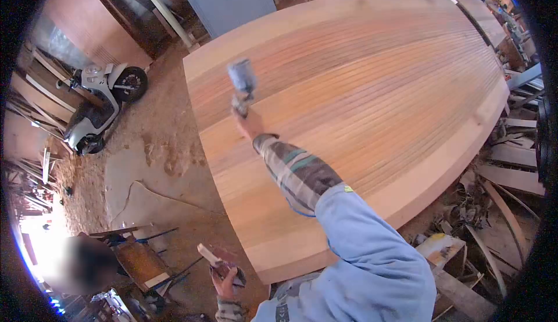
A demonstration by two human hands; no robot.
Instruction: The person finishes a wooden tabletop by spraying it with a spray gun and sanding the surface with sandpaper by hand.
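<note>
Wooden panel (349, 118), seen from above: over its left part, my right hand (249, 125) grips a blurred grey tool (242, 77), fingers closed; off its near-left corner, my left hand (225, 281) curls its fingers around a pale wooden piece (207, 254).

I am looking through one head camera, facing forward and steeply down past the person's sleeve (372, 229). It is sitting close above the panel (372, 147), whose far end is receding, and catching the scooter (96, 104) farther off, left.
</note>
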